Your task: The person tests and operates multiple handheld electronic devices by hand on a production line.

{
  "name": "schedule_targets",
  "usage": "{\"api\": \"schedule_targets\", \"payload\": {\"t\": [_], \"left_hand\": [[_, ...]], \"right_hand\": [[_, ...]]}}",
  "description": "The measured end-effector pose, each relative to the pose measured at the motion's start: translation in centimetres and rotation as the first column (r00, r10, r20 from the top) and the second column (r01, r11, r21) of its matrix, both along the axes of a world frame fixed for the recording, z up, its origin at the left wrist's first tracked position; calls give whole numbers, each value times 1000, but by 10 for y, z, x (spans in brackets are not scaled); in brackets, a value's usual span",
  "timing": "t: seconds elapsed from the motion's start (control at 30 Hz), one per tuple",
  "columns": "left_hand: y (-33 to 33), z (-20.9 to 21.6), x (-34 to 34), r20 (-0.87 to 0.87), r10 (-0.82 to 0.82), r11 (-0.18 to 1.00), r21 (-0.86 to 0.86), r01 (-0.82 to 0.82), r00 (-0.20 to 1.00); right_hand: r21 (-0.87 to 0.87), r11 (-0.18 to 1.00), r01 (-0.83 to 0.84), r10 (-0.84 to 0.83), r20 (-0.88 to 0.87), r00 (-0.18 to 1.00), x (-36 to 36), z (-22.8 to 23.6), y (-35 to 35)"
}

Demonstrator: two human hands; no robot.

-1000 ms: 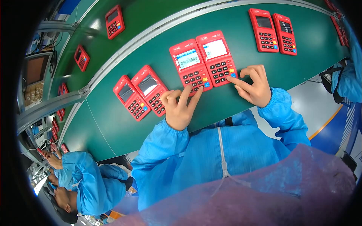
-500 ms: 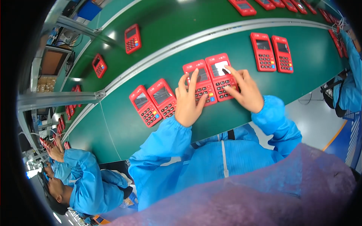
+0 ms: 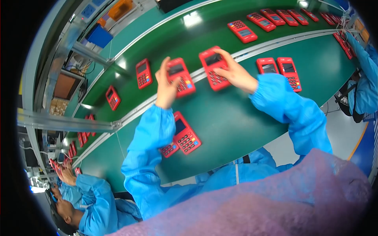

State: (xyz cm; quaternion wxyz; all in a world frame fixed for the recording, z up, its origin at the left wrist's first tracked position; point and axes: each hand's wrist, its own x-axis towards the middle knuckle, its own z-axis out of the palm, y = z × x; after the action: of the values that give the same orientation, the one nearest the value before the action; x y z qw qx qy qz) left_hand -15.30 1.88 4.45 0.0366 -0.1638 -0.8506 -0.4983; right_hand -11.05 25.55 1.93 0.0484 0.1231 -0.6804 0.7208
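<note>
My left hand [image 3: 166,86] grips a red card payment terminal [image 3: 183,75] along its left side. My right hand [image 3: 237,75] holds another red payment terminal [image 3: 212,59] by its right edge, thumb on the keypad side. Both terminals are raised over the metal rail [image 3: 149,101] between the green bench and the darker green strip beyond. Below my left forearm, a payment terminal [image 3: 188,141] lies on the bench, with a second terminal [image 3: 169,150] beside it partly covered by my sleeve. Two more, a left terminal [image 3: 267,65] and a right terminal [image 3: 290,70], lie near my right sleeve.
On the dark green strip [image 3: 208,33] lie several red terminals, including a nearer terminal [image 3: 241,31] and a left-hand terminal [image 3: 144,74]. A metal post [image 3: 71,121] crosses at left. A co-worker [image 3: 94,196] sits at far left; a blue-sleeved person [image 3: 361,88] is at right.
Both hands have moved away from me to the rail, each now lifting one of the two terminals that lay under them. The view has shifted, and more terminals show on the far strip.
</note>
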Motion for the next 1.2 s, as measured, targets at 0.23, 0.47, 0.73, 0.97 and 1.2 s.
{"api": "schedule_targets", "payload": {"t": [0.23, 0.47, 0.73, 0.97, 1.2], "left_hand": [[-15, -49, -140, -258, 133, 911, -349, -221, 957], [47, 7, -134, -533, -355, 620, -749, -233, 768], [235, -31, -144, -391, -787, 349, -920, -177, 477], [239, -31, -174, -221, -843, 245, -969, -17, 491], [109, 29, -80, -238, -372, 779, -605, 163, 897]], "right_hand": [[676, 700, 230, -263, -55, 963, -147, -33, -25], [783, -38, 620, -421, -576, 701, -177, 1, 93], [992, -87, 87, -733, -123, 669, -195, -19, 201], [987, 100, 126, -753, -8, 658, -183, -14, 198], [898, 314, 308, -298, -215, 930, -118, 33, 172]]}}
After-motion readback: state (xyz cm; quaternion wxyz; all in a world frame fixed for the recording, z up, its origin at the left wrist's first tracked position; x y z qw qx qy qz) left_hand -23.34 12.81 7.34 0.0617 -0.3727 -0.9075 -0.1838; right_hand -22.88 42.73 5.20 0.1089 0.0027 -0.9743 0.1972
